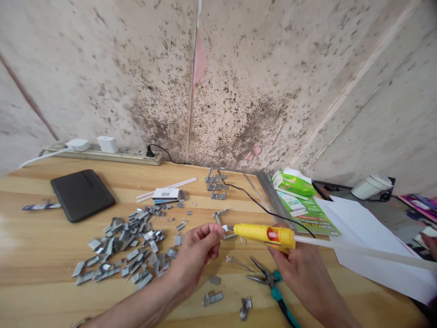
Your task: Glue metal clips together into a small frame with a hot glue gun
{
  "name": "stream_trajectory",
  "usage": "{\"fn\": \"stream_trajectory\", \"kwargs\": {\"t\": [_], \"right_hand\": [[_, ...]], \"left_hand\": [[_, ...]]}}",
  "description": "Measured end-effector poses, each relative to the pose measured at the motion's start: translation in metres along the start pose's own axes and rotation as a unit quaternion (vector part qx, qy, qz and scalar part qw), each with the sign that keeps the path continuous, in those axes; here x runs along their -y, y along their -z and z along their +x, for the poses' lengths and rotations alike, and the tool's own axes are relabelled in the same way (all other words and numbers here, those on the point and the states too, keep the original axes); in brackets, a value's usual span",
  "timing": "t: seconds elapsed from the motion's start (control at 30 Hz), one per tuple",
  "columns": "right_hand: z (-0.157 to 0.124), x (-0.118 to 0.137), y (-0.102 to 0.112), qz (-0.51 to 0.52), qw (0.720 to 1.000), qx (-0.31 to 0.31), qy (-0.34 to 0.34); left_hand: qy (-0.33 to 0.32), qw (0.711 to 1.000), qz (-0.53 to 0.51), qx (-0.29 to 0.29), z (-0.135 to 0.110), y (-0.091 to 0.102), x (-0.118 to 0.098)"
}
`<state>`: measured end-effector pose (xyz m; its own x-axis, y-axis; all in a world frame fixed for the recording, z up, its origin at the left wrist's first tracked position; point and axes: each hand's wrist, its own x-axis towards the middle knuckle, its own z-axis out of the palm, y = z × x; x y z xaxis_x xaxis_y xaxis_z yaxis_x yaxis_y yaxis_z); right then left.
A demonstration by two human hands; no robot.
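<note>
My right hand [300,269] grips a yellow hot glue gun [264,234] with a long white glue stick [358,250] sticking out of its back. The gun's nozzle points left at a small metal clip piece [226,228] pinched in the fingers of my left hand [196,253]. A black cord [259,205] runs from the gun across the wooden table [34,264] toward the wall. Both hands hover just above the table near its front middle.
A pile of several grey metal clips [126,250] lies left of my hands. Teal-handled pliers [273,284] lie below the gun. A black pouch [82,193], a power strip [109,154], assembled clips [216,182], thin metal rods [269,193], green packaging [300,196] and white paper [368,237] sit around.
</note>
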<state>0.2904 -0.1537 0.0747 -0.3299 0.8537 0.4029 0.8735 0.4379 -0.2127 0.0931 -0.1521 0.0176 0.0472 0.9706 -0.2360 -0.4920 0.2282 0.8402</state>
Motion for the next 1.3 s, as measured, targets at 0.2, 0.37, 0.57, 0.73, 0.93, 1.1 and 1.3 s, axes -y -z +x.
{"fn": "stream_trajectory", "kwargs": {"t": [0.2, 0.37, 0.57, 0.73, 0.93, 1.1, 1.3], "right_hand": [[-0.0008, 0.0004, 0.0003, 0.02, 1.0, 0.001, 0.001], [-0.0013, -0.0008, -0.0004, 0.012, 1.0, 0.008, -0.005], [-0.0033, -0.0004, 0.0003, 0.015, 0.999, 0.028, 0.0], [-0.0038, 0.0007, 0.0011, 0.009, 1.0, 0.017, 0.012], [-0.0029, 0.0002, 0.0, -0.004, 1.0, -0.01, 0.025], [-0.0041, -0.0007, -0.0005, 0.002, 1.0, -0.004, 0.022], [-0.0063, -0.0027, -0.0017, -0.013, 1.0, -0.007, 0.022]], "left_hand": [[-0.012, 1.0, 0.008, -0.004, 0.001, 0.0009, 0.0038], [-0.024, 0.999, 0.023, -0.007, 0.001, 0.0005, 0.0035], [-0.034, 0.998, 0.04, -0.019, 0.0004, -0.0011, -0.0008], [-0.037, 0.998, 0.046, -0.011, 0.001, 0.0012, 0.0002], [-0.044, 0.998, 0.048, -0.005, 0.0007, 0.0029, 0.0022], [-0.037, 0.998, 0.046, -0.004, 0.0008, 0.0022, 0.0036], [-0.047, 0.997, 0.067, -0.004, 0.0018, 0.0033, 0.0067]]}}
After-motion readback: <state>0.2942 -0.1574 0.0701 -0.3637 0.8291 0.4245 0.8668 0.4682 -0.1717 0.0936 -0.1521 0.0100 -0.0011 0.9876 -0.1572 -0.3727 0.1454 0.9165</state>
